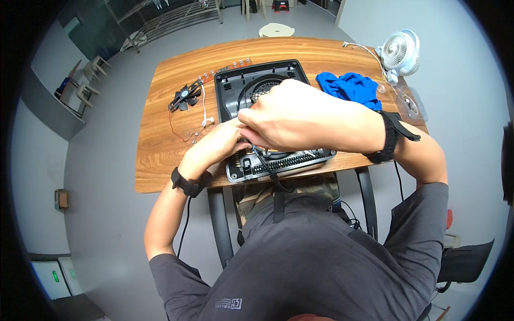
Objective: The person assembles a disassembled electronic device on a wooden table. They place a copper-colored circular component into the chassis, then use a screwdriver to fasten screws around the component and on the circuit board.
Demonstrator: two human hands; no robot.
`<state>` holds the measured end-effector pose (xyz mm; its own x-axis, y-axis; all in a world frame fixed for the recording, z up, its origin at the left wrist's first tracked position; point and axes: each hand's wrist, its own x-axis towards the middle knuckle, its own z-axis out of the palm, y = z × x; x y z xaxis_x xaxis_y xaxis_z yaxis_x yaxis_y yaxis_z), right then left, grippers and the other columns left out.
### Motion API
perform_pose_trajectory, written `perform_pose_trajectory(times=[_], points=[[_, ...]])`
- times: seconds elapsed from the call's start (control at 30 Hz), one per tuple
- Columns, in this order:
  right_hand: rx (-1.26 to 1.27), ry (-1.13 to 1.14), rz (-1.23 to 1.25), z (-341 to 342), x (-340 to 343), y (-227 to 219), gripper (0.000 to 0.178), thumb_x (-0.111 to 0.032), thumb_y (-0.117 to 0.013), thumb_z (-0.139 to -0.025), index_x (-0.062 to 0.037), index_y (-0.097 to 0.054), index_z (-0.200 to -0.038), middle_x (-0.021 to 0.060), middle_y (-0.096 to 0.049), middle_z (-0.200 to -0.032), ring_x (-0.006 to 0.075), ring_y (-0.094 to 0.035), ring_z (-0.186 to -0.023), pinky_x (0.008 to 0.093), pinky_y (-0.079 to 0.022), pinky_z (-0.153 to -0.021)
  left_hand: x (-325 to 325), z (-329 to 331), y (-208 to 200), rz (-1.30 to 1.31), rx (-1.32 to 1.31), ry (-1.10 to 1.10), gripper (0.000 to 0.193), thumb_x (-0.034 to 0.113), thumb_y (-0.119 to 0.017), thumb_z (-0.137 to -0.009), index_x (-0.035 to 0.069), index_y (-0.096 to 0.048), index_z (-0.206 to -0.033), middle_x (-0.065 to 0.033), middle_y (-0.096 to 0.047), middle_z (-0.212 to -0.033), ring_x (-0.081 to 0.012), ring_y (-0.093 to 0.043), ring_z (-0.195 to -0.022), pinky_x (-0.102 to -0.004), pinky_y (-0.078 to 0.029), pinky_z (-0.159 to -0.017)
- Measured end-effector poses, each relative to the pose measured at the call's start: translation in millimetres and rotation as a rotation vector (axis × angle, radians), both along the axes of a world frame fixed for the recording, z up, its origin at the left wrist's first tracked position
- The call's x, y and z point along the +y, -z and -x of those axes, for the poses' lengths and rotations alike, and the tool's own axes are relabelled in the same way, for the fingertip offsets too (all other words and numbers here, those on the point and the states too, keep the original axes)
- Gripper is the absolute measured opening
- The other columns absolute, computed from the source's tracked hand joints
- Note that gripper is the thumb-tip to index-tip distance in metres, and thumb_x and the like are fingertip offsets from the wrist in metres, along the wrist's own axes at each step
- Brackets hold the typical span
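Observation:
A black plastic appliance housing (227, 99) lies open on the wooden table in front of me, with a round vent grille (262, 90) in its far half. My right hand (292, 115) reaches across the housing, its fingers curled down over the near half. Beside its fingertips, my left hand (227, 139) is closed at the housing's left side. Both hands meet there, and whatever they grip is hidden beneath them. Below them shows the housing's near part, with a slotted black edge (292, 161). A black cord (274, 179) hangs from this edge toward me.
Left of the housing lie a small black fan (186, 97), a white cable (205, 107), small loose screws (194, 136) and an orange strip with metal pieces (233, 66). A blue cloth (350, 90) and a white desk fan (400, 53) are on the right. A stool (276, 30) stands beyond the table.

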<state>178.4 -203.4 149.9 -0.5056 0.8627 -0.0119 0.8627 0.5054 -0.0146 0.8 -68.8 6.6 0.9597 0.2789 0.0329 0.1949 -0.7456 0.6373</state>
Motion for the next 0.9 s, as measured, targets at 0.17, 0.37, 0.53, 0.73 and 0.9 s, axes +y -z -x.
perform_pose_trajectory(times=[0.17,0.37,0.53,0.73,0.9], points=[[-0.055,0.067,0.001,3,-7,-6,0.034,-0.032,-0.069,-0.100,-0.0001,-0.063,-0.110,0.0191,-0.068,-0.090,0.0376,-0.072,-0.078,0.0467,-0.058,-0.065,3,-2,5,-0.084,-0.039,0.074,0.047,0.002,-0.081,-0.082,0.008,-0.074,-0.128,-0.0144,-0.065,-0.138,-0.0368,-0.064,-0.126,-0.0446,-0.054,-0.107],[0.104,-0.154,-0.140,-19,-13,1,0.029,-0.028,-0.069,-0.100,-0.0013,-0.064,-0.110,0.0177,-0.070,-0.093,0.0383,-0.072,-0.079,0.0478,-0.058,-0.065,6,1,10,-0.182,-0.119,0.125,0.026,0.012,-0.079,-0.088,0.002,-0.074,-0.112,-0.0194,-0.073,-0.105,-0.0348,-0.072,-0.101,-0.0430,-0.057,-0.090],[0.058,-0.041,-0.123,-8,-1,9,0.033,-0.033,-0.067,-0.100,-0.0015,-0.068,-0.091,0.0192,-0.069,-0.072,0.0398,-0.070,-0.066,0.0479,-0.055,-0.059,7,0,13,-0.108,-0.077,0.089,0.035,0.007,-0.081,-0.084,0.004,-0.074,-0.118,-0.0145,-0.068,-0.126,-0.0352,-0.066,-0.116,-0.0430,-0.055,-0.100],[0.012,0.000,-0.089,-6,-11,-4,0.029,-0.029,-0.068,-0.098,-0.0003,-0.066,-0.102,0.0193,-0.068,-0.086,0.0375,-0.071,-0.073,0.0471,-0.056,-0.063,10,-4,14,-0.144,0.004,0.067,0.041,0.008,-0.082,-0.083,0.011,-0.076,-0.123,-0.0119,-0.066,-0.138,-0.0370,-0.065,-0.123,-0.0450,-0.055,-0.104],[0.118,-0.163,-0.069,-14,-14,-6,0.027,-0.023,-0.068,-0.099,0.0019,-0.063,-0.108,0.0187,-0.061,-0.096,0.0373,-0.070,-0.083,0.0458,-0.057,-0.069,-2,-1,1,-0.253,-0.008,0.046,0.040,0.009,-0.081,-0.084,0.013,-0.077,-0.124,-0.0147,-0.076,-0.116,-0.0353,-0.070,-0.113,-0.0445,-0.057,-0.098]])
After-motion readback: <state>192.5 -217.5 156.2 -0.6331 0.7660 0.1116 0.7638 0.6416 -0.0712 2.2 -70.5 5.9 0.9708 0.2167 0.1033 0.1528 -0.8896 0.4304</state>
